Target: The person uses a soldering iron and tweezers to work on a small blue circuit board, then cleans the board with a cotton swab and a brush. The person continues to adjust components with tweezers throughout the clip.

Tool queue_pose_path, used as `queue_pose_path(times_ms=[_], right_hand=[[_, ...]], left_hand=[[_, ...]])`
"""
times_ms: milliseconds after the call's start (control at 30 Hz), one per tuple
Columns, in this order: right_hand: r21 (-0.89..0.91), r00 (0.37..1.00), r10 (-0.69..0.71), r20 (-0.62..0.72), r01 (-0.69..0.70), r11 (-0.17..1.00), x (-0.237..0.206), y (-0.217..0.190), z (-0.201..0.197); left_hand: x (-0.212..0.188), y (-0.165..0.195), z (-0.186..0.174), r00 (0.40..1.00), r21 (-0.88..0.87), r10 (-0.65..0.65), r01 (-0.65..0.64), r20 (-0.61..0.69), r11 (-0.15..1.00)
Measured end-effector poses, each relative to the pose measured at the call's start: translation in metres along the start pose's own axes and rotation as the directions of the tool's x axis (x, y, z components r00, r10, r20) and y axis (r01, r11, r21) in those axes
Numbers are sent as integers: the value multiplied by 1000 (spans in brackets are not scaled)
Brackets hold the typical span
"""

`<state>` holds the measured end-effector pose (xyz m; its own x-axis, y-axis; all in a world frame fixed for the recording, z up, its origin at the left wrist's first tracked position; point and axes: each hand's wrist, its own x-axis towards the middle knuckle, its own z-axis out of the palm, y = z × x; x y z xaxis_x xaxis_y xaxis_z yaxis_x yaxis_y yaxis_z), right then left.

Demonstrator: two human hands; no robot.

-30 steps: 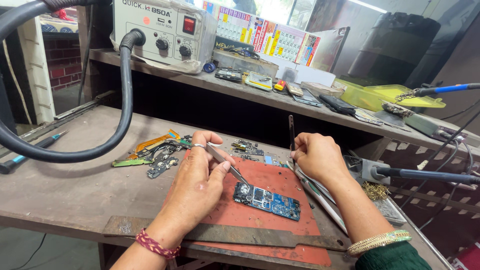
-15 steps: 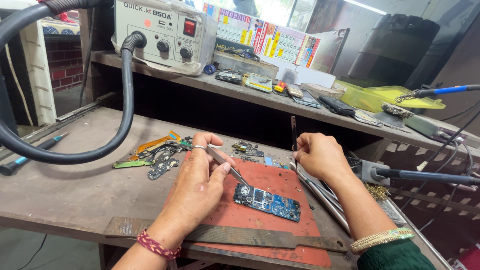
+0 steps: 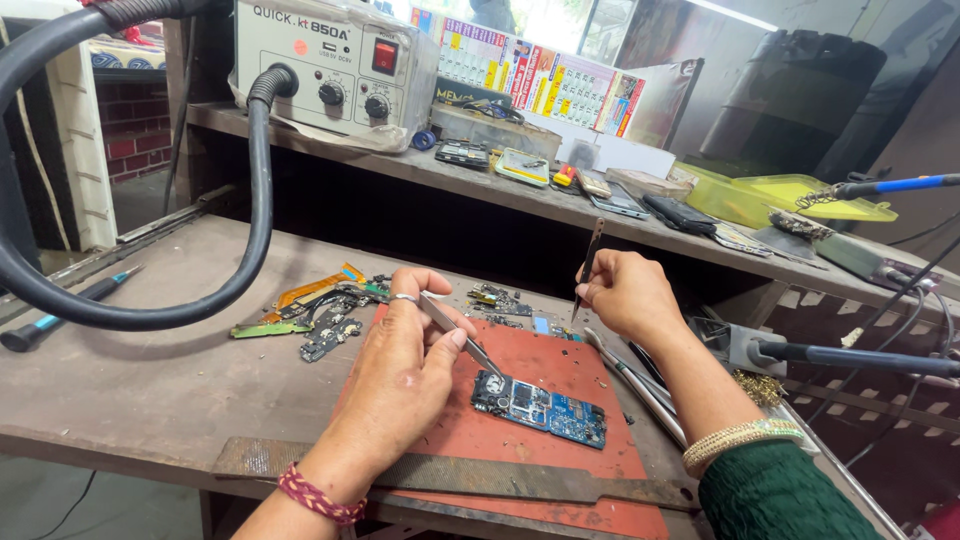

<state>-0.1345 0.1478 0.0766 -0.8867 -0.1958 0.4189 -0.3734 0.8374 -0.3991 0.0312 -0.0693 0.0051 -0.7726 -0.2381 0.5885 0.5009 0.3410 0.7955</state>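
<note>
A blue circuit board (image 3: 541, 407) lies on a red mat (image 3: 520, 372) on the workbench. My left hand (image 3: 405, 375) grips metal tweezers (image 3: 462, 340), whose tips touch the board's left end. My right hand (image 3: 625, 293) is raised behind the mat and holds a thin dark pointed tool (image 3: 586, 264) upright, apart from the board. A thread bracelet is on my left wrist, bangles and a green sleeve on my right.
Small loose boards and flex cables (image 3: 320, 310) lie left of the mat. A thick black hose (image 3: 150, 300) loops from the hot-air station (image 3: 330, 65) on the shelf. A soldering iron (image 3: 850, 355) rests at right; a screwdriver (image 3: 60, 312) lies far left.
Both hands stay almost still. The tweezer tips remain at the board's left end and the right hand keeps its tool raised.
</note>
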Motion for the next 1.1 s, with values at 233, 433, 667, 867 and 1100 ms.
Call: queue_pose_path(times_ms=[233,433,667,867,1100], right_hand=[[-54,999,33,5,-33,998,6,5,10],[-49,999,49,20,-48,998,8,11,9],[-11,997,67,25,-66,998,8,17,13],[21,998,69,14,-70,997,9,19,19],[-26,998,59,18,-59,998,12,17,20]], left_hand=[[2,-3,-1,1000,-5,-11,11,-2,1000],[2,2,0,999,18,-32,32,9,999],[1,2,1,998,23,-55,55,16,998],[1,-2,1,1000,24,-5,5,3,1000],[2,-4,0,998,18,-55,55,21,998]])
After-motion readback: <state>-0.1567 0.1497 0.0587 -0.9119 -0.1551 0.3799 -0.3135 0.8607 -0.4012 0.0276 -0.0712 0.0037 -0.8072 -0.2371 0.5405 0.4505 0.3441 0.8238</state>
